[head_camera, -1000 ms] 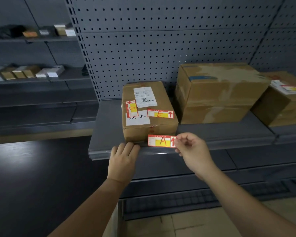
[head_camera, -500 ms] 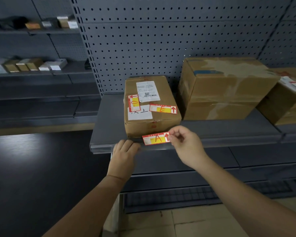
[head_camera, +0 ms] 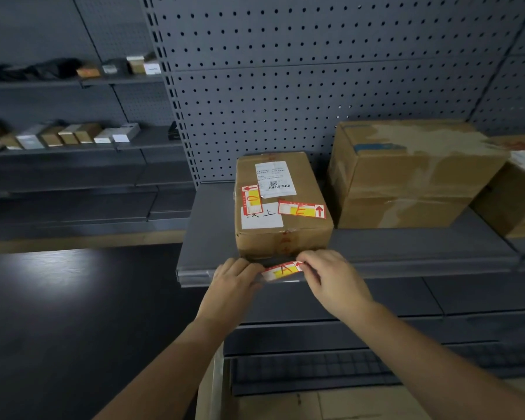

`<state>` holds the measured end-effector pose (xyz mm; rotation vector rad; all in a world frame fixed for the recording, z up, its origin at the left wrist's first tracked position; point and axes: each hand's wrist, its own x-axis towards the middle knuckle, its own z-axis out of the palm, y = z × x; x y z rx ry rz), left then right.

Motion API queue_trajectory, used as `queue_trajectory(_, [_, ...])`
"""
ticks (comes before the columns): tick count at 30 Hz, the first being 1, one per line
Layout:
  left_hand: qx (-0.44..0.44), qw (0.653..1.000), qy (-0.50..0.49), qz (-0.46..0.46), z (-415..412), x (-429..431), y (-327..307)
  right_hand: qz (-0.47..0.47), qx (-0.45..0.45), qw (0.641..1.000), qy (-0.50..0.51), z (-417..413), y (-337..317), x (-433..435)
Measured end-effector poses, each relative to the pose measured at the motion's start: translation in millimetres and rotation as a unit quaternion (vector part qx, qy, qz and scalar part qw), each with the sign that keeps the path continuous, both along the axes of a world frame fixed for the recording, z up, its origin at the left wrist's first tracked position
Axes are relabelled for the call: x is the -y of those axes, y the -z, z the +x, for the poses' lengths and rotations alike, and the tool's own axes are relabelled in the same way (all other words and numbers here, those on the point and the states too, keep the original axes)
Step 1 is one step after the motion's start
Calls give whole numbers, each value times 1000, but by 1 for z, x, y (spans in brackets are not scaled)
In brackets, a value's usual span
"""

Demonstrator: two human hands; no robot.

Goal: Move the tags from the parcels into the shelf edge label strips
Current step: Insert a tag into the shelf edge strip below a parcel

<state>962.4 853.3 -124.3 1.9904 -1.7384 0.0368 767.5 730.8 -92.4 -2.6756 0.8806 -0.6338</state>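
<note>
Head view: right hand (head_camera: 334, 280) is pinching the tag (head_camera: 282, 270) end, left hand (head_camera: 231, 286) is gripping the label strip (head_camera: 194, 275); we're judging it light, floppy, so hold the edges.

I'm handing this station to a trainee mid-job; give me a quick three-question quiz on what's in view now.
1. True or false: tag A lies flat on top of the small parcel.
2. Which tags lie on that parcel? a) tag D and tag E b) tag B and tag C c) none
3. Which of the hands pinches tag A's arrow end at the label strip?
Key: 1 false; 2 a; 3 the right hand.
</note>
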Motion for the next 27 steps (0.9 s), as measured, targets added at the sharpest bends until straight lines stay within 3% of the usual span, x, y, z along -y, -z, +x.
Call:
queue_trajectory(8, [0,1000,-9,19,-4,-3,-5,-48,-8,999,10,-5,9,2])
queue_trajectory(13, [10,1000,-24,9,-12,-8,-32,33,3,999,36,-10,-19,-5])
queue_trajectory(17, [11,998,-33,-56,-22,-2,-83,58,45,996,43,-15,-63,-9])
queue_trajectory(21, [39,997,-30,-52,-38,21,-136,45,70,992,93,-29,-105,-2])
queue_trajectory(27, [65,993,83,-58,-101,69,-186,62,68,964,249,-109,-152,-4])
